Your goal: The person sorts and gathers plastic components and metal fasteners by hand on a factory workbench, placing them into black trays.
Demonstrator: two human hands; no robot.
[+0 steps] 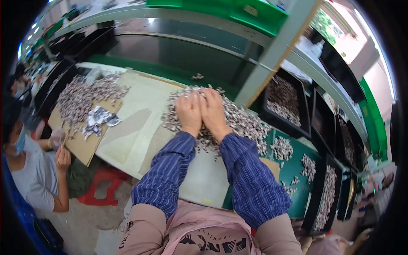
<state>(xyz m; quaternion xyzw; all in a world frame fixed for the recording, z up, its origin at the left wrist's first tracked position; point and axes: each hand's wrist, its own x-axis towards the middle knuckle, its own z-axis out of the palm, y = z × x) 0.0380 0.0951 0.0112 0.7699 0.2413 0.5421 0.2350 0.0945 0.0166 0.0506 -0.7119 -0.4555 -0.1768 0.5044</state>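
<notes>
Both of my hands lie side by side on a spread heap of small grey-and-white pieces (250, 123) whose exact kind I cannot make out. My left hand (188, 114) and my right hand (212, 111) touch along their inner edges. Their fingers are held together and curl down into the heap, closed over some of the pieces; the fingertips are partly hidden. Blue striped sleeve covers (168, 170) reach from my wrists to my elbows. Beneath the heap is a pale tabletop (204, 180).
Another heap (87, 95) lies at the left on cardboard (80, 144), with a crumpled patterned cloth (101, 121). A masked co-worker (34, 170) sits there, near a red stool (106, 185). Black trays (325, 197) line the right; a grey post (276, 53) rises beyond my hands.
</notes>
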